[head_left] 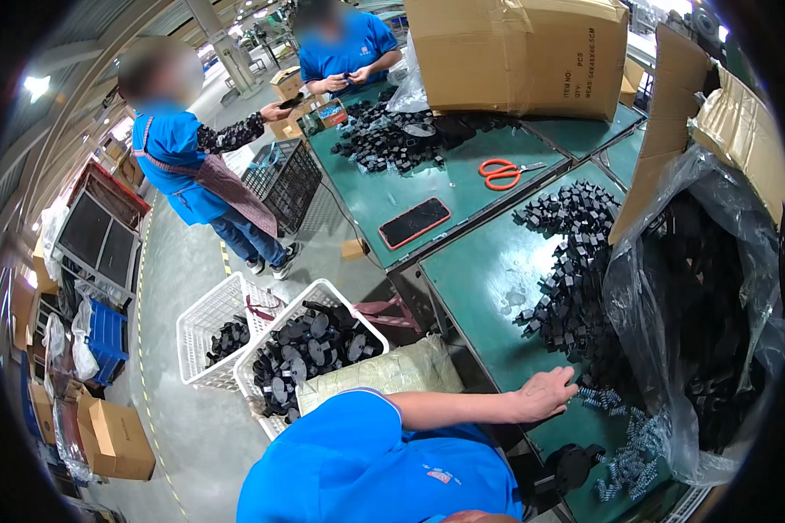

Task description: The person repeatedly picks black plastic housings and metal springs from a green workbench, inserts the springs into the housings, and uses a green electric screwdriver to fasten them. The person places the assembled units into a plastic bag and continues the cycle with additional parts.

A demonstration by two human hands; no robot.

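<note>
Head view, looking down over your shoulder: your left hand (545, 394) lies palm down on the green table (480, 279), fingers spread and slack, grasping nothing. Your right hand is out of frame.

Position of work: the fingertips rest at the near edge of the pile of small black parts (576, 288), just beside a scatter of small metal springs (604, 399). More springs (628, 462) lie nearer the table's front edge, next to a round black part (576, 464). The clear plastic bag (698, 349) of black parts slumps against the pile from the right, under the open cardboard box (741, 131).

Recommendation: by my judgement, the springs are light and tangle easily, so pinch one with thumb and forefinger rather than raking with the flat hand. Keep your wrist low and clear of the bag's loose edge, which could drag parts off the table.

Surroundings: white baskets (323, 292) of round black parts stand on the floor to your left. Orange scissors (501, 173) and a phone (414, 222) lie on the farther table. Two co-workers in blue stand well apart from your hand.
</note>
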